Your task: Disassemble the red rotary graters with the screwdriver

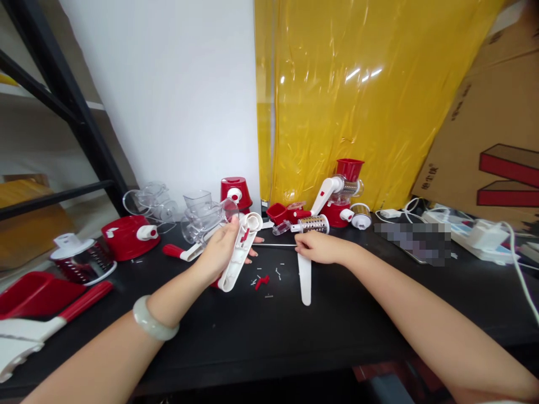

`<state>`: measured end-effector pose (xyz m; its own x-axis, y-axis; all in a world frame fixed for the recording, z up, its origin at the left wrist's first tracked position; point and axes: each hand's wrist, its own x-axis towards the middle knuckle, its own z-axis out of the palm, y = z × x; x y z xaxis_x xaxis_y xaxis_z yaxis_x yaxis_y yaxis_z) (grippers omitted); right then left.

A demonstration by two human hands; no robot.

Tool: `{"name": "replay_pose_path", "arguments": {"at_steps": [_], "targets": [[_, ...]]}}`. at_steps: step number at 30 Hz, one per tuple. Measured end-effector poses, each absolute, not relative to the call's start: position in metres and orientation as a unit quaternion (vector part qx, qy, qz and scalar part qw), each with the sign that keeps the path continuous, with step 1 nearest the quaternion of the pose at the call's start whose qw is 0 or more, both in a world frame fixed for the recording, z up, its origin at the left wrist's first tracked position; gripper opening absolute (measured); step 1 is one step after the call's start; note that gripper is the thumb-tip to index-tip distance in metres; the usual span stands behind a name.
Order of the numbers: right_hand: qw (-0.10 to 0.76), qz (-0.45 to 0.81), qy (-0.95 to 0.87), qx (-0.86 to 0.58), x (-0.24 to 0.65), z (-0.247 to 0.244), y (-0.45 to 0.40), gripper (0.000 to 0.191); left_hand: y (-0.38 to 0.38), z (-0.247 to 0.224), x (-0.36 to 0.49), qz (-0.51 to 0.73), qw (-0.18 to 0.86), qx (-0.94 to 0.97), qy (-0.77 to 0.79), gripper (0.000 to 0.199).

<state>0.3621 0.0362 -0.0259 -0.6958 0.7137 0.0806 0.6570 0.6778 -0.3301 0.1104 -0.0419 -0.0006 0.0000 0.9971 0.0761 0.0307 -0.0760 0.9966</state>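
My left hand [223, 249] grips an open white crank arm [238, 255] of a rotary grater, hollow side showing, with a small red piece in it. My right hand [318, 247] is closed low over the table. From its fingers a thin metal rod [275, 244] runs left towards my left hand; my fingers hide its right end. Just below the right hand lies a flat white cover strip [305, 283]. Between the hands, a small red part [261, 281] lies among several tiny pins or screws [278, 274]. A grater drum [314, 224] lies behind the right hand.
An assembled red-and-white rotary grater [343, 196] stands at the back. Red bases [130, 237], clear plastic hoppers [204, 216] and another drum [82, 261] sit to the left. A power strip [475, 235] with cables is at right, beside a cardboard box [475, 123].
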Motion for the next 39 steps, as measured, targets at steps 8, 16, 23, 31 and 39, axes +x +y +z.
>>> {"name": "replay_pose_path", "arguments": {"at_steps": [8,16,23,31,39], "targets": [[0.216,-0.048,-0.921,-0.319,0.357,-0.024,0.025,0.011,-0.039,-0.004,0.111,0.498,0.488,0.518,0.496,0.053],[0.379,-0.318,-0.869,-0.017,0.297,0.007,-0.017,0.015,-0.039,-0.012,0.107,0.488,0.463,0.566,0.477,0.042],[0.361,-0.287,-0.886,-0.045,0.282,0.002,0.002,0.021,-0.039,-0.009,0.107,0.479,0.494,0.531,0.495,0.038],[0.386,-0.323,-0.863,-0.043,0.286,-0.02,0.01,0.018,-0.039,-0.012,0.104,0.434,0.499,0.565,0.493,0.04],[0.359,-0.261,-0.892,-0.086,0.295,-0.03,0.024,0.019,-0.043,-0.003,0.105,0.353,0.496,0.588,0.532,0.035]]}}
